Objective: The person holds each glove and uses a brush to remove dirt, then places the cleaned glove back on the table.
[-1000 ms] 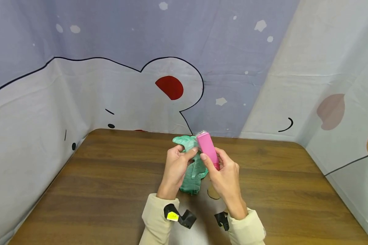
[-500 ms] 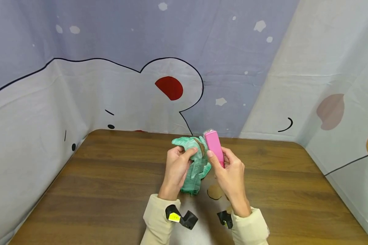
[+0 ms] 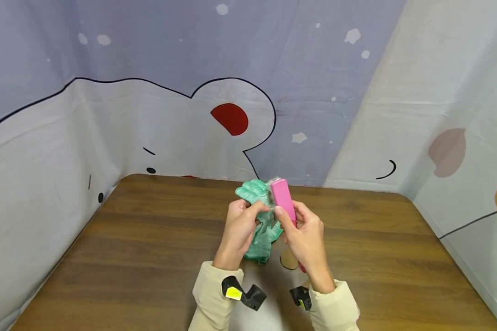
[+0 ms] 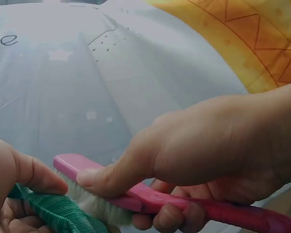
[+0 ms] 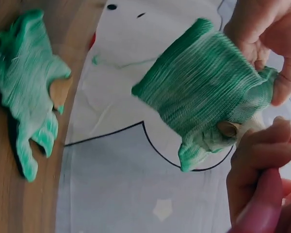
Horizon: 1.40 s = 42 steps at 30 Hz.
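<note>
My left hand (image 3: 237, 230) pinches a green knitted glove (image 3: 254, 191) between thumb and fingers above the table. A pink brush (image 3: 283, 196) is gripped by my right hand (image 3: 305, 239), the thumb lying along its back. Pale bristles (image 4: 94, 204) meet the green cloth beside my left fingertips in the left wrist view. The held glove (image 5: 199, 82) shows its streaked knit in the right wrist view, its far side hidden by my hands. A second green glove (image 5: 29, 73) lies on the tabletop there.
A small tan disc with a dark rim (image 3: 288, 259) lies on the brown wooden table (image 3: 149, 257), close to my right wrist. Printed cloth (image 3: 182, 128) hangs along the table's back and sides.
The brush moved slightly right off the glove, then back left against it. The glove's upper end has shifted up and spread in my left hand, which stays nearly in place.
</note>
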Each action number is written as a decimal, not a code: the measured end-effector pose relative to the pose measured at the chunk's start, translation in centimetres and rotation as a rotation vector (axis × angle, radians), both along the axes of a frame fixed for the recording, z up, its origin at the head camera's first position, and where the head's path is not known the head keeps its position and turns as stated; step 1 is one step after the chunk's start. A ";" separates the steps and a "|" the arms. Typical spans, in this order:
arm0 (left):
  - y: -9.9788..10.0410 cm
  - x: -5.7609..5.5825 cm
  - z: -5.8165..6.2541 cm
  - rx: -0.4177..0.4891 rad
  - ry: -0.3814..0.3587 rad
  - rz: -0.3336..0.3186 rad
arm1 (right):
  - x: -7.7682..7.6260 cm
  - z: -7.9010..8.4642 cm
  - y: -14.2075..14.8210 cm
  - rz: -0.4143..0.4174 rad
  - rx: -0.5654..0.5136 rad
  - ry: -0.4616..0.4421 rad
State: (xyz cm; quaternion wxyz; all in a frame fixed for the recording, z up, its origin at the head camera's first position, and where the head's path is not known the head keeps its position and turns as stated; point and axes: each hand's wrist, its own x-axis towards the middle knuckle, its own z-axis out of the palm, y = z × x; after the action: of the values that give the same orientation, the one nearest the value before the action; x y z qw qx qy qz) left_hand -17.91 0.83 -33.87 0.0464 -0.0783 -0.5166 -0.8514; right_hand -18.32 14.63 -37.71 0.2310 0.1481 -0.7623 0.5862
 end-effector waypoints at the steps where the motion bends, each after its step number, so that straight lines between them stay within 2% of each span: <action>1: 0.1 -1.0 -1.5 -0.024 0.023 0.013 | -0.3 -0.4 0.2 -0.043 0.032 0.029; 2: 0.3 -2.2 -3.3 -0.042 0.036 0.023 | -0.7 -0.8 0.4 -0.081 0.052 0.071; 3: 0.5 -3.5 -5.3 -0.048 0.055 0.031 | -0.6 -0.5 0.5 -0.133 0.084 0.074; 5: 0.9 -6.4 -9.7 -0.045 0.086 0.035 | -1.0 -1.0 0.9 -0.200 0.116 0.118; 7: 1.4 -9.4 -14.2 -0.042 0.078 0.039 | -0.7 -0.4 0.9 -0.263 0.148 0.090; 8: 1.5 -9.9 -14.9 -0.044 0.080 0.039 | -0.5 -0.2 0.9 -0.250 0.128 0.100; 9: 1.5 -10.0 -15.2 -0.041 0.100 0.042 | -0.1 0.5 0.8 -0.237 0.117 0.069; 10: 1.5 -8.9 -13.5 -0.061 0.075 0.057 | 0.4 1.3 0.6 -0.219 0.101 0.042; 12: 1.3 -6.0 -9.2 -0.105 0.058 0.073 | 1.5 3.0 0.1 -0.155 0.037 -0.014; 14: 1.2 -5.0 -7.8 -0.171 0.100 0.092 | 1.8 3.5 0.0 -0.054 -0.060 -0.030; 15: 1.2 -4.6 -7.3 -0.200 0.123 0.101 | 1.8 3.6 0.0 -0.028 -0.074 -0.053; 16: 1.2 -3.2 -5.3 -0.232 0.141 0.108 | 1.3 2.9 0.2 0.017 -0.117 -0.038; 17: 1.4 -4.1 -6.6 -0.247 0.202 0.111 | 0.9 2.2 0.4 0.045 -0.136 -0.020; 19: 2.0 -5.9 -9.3 -0.266 0.253 0.129 | -0.3 0.4 0.9 0.075 -0.144 -0.003; 22: 2.5 -5.6 -9.0 -0.243 0.255 0.143 | -1.3 -1.6 1.3 0.085 -0.142 -0.009; 23: 2.7 -6.7 -10.7 -0.232 0.249 0.151 | -1.3 -1.8 1.2 0.070 -0.111 -0.022; 25: 2.6 -6.4 -10.3 -0.209 0.225 0.164 | -1.6 -2.3 1.5 0.067 -0.073 -0.036; 28: 2.2 -5.3 -8.5 -0.122 0.201 0.128 | -1.7 -2.6 1.7 0.059 0.001 -0.049; 32: 1.5 -2.3 -3.7 0.038 0.106 0.061 | -0.7 -1.1 1.2 0.094 -0.002 -0.075; 33: 1.5 -2.0 -3.2 0.061 0.084 0.053 | -0.4 -0.6 1.0 0.109 -0.015 -0.074; 35: 1.3 -1.2 -2.1 0.049 0.040 0.061 | 0.3 0.5 0.7 0.133 -0.042 -0.074; 37: 1.3 -1.1 -2.2 0.006 0.008 0.074 | 1.0 1.5 0.4 0.149 -0.071 -0.064; 42: 1.5 -2.0 -3.9 -0.095 -0.012 0.107 | 3.2 4.9 -0.2 0.145 -0.161 -0.040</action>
State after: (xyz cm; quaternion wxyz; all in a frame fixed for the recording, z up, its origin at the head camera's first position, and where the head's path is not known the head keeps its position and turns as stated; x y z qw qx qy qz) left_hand -19.89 2.31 -37.75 0.0851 -0.0474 -0.5601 -0.8227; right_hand -15.14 14.48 -32.85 0.1839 0.1719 -0.7044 0.6636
